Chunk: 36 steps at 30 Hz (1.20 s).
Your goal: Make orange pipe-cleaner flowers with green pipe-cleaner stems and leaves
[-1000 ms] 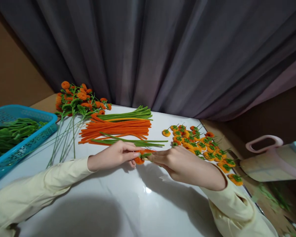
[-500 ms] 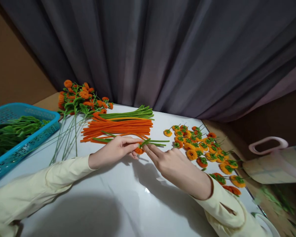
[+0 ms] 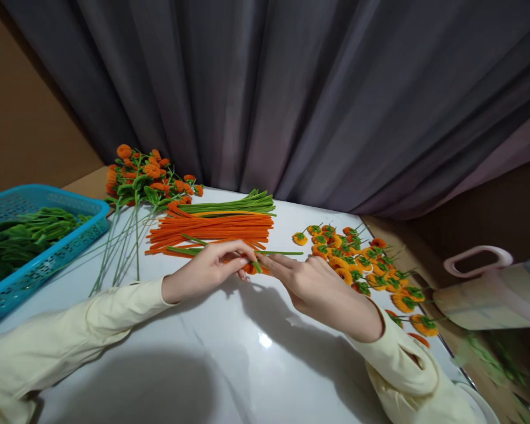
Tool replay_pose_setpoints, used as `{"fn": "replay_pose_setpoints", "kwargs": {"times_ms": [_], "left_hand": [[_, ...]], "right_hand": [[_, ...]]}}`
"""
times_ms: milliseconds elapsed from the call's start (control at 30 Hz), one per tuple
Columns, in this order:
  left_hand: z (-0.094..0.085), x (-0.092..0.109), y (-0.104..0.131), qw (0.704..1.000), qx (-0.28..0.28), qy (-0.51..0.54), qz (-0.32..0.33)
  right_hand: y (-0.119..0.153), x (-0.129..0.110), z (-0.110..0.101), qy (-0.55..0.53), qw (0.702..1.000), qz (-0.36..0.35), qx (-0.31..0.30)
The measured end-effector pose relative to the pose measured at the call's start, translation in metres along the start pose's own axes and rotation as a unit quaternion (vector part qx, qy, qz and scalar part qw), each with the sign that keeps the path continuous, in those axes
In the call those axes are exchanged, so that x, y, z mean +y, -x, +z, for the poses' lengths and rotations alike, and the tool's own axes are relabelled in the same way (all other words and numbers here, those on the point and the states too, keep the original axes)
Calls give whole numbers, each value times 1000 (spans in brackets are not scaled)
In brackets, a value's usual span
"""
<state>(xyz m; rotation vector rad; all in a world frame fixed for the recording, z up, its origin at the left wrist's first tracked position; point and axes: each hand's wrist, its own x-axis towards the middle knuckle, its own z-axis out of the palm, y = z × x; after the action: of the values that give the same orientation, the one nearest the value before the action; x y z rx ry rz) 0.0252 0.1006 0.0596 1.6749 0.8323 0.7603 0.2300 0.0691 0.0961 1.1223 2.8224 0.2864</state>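
My left hand (image 3: 209, 265) pinches a small orange pipe-cleaner flower (image 3: 249, 268) between thumb and fingers, low over the white table. A short green pipe-cleaner piece (image 3: 258, 267) lies against the flower. From the other side my right hand (image 3: 315, 285) closes on the same flower, its fingers laid over the green piece and hiding part of it. Just behind both hands are a bundle of orange pipe cleaners (image 3: 216, 227) and a bundle of green pipe cleaners (image 3: 234, 204). A few loose green ones lie across the front of the orange bundle.
Finished-looking orange flowers on stems (image 3: 152, 171) lie at the back left. A blue basket (image 3: 99, 218) of green leaves stands at the left. Several yellow and orange flower heads (image 3: 377, 281) spread on the right, beside a pitcher (image 3: 490, 294). A grey curtain (image 3: 265, 88) hangs behind.
My right hand has shifted slightly up and over the flower. The green piece, earlier pointing up to the right, now slants down across the flower. My left hand keeps its hold.
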Motion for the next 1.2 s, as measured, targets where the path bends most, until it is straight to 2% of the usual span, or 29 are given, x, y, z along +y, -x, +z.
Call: {"fn": "replay_pose_setpoints", "kwargs": {"times_ms": [167, 300, 367, 467, 567, 700, 800, 867, 1000, 1200], "left_hand": [[1, 4, 3, 990, 23, -117, 75], [1, 3, 5, 967, 41, -206, 142], [1, 1, 5, 970, 46, -199, 131], [3, 0, 5, 986, 73, -133, 73], [3, 0, 5, 984, 97, -131, 69], [3, 1, 6, 959, 119, -223, 127], [2, 0, 8, 943, 118, -269, 158], [1, -1, 8, 937, 115, -286, 167], [-1, -1, 7, 938, 123, -278, 166], [-1, 2, 7, 945, 131, -257, 152]], "right_hand": [[-3, -26, 6, 119, 991, 54, 9], [-6, -33, 10, 124, 988, 93, 20], [-7, -32, 11, 117, 988, 98, 21], [-6, -28, 12, 107, 989, 100, 29], [-6, -27, 12, 86, 990, 102, 41], [-5, -28, 12, 33, 993, 103, 43], [-5, -29, 16, -52, 991, 111, 47], [-6, -28, 20, -122, 983, 112, 75], [-8, -26, 25, -193, 965, 107, 140], [-6, -26, 25, -195, 964, 110, 140]]}}
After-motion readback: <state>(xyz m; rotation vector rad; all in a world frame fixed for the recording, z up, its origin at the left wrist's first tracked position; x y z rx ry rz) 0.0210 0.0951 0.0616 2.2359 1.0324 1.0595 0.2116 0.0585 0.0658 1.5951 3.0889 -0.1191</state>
